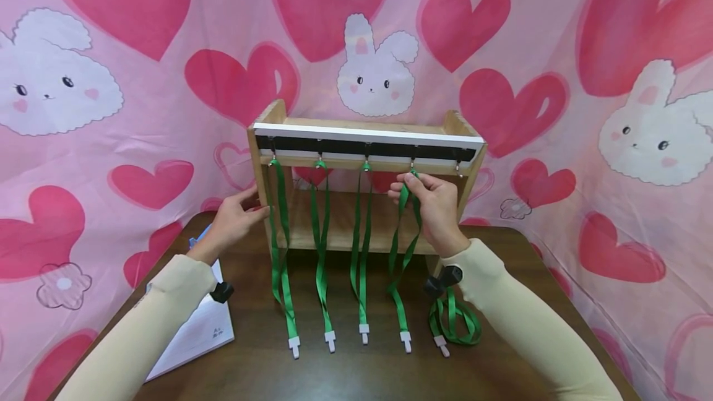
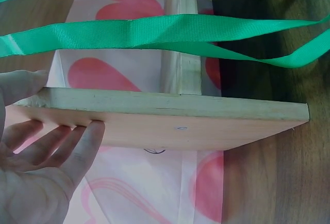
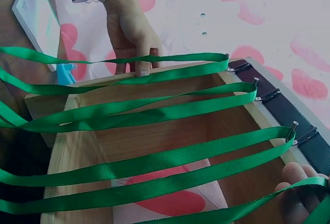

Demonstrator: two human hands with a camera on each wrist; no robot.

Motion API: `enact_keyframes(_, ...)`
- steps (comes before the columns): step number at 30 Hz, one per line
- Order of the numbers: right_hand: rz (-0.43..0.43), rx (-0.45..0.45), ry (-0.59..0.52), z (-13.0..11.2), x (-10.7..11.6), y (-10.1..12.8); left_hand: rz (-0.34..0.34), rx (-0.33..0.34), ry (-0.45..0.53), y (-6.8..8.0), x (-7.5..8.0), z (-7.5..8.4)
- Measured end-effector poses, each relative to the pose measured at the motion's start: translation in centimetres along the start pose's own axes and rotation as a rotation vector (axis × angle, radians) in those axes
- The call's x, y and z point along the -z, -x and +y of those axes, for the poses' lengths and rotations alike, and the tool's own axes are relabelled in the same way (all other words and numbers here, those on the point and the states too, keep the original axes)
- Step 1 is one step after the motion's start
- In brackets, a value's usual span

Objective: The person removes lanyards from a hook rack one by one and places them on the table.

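Observation:
A wooden rack (image 1: 278, 113) stands on the dark table (image 1: 356, 370), with a black hook strip (image 1: 345, 147) along its top. Three green lanyards (image 1: 322, 252) hang side by side from the left hooks. My right hand (image 1: 409, 187) pinches a fourth lanyard (image 1: 398, 258) just under its hook; in the right wrist view my fingertips (image 3: 296, 182) close on that strap (image 3: 247, 208). My left hand (image 1: 253, 203) rests on the rack's left side. Its straight fingers (image 2: 77, 141) lie flat against the side panel (image 2: 196, 126), thumb on the edge.
The rightmost hook (image 1: 459, 169) is bare. A fifth green lanyard (image 1: 462, 327) lies coiled on the table by my right forearm. A white booklet (image 1: 195, 333) lies at the table's left edge. A pink heart-and-bunny cloth (image 1: 111, 79) hangs behind.

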State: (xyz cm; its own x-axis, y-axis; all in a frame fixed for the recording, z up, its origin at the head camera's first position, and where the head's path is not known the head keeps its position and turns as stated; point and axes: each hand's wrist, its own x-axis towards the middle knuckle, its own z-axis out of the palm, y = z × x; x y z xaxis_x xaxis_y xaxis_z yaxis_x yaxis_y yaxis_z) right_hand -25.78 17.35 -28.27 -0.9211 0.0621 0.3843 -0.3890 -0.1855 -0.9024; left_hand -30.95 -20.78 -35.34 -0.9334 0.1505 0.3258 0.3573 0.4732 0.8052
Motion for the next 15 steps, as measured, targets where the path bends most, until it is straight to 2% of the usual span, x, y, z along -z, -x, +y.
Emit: enact_keyframes(15,0.006,0.103,-0.008,0.53,0.74,0.72,-0.008,-0.004,-0.007,0.02,0.13,-0.01)
